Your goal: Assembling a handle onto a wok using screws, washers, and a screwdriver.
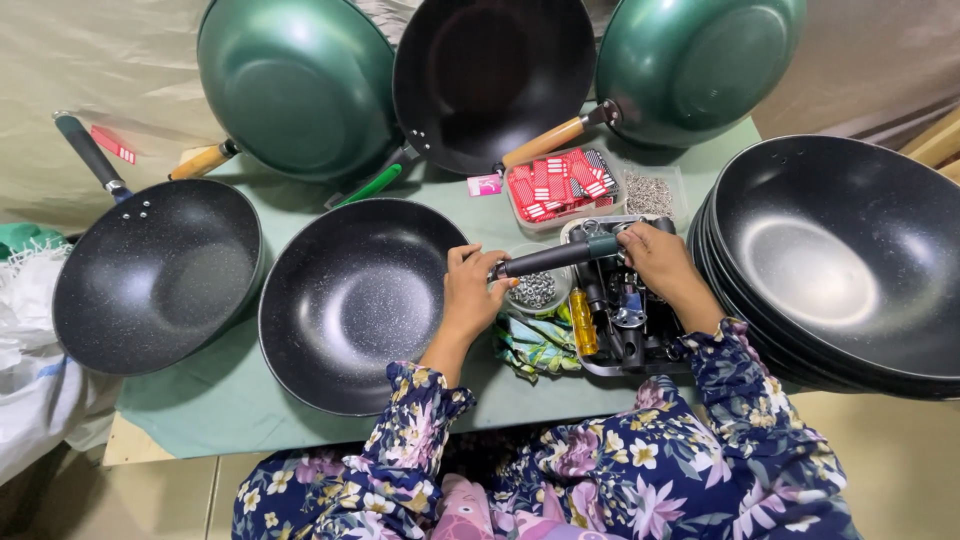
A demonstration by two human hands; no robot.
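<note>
A dark cylindrical pan handle (548, 258) is clenched in both the left hand (473, 291) and right hand (655, 258), levelled at the rim of the black speckled wok (352, 300) on the green-covered bench (200, 400), over a bowl of small metal screws (535, 290) kept within reach.

Beyond the grip lie a tray of red packets (560, 185) and three tilted woks; stacked black pans (840, 260) sit right.

both hands closed: left hand (470, 290), right hand (655, 258), forearms apparently angled inward.

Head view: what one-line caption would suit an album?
Both hands hold a dark pan handle beside a black wok.
</note>
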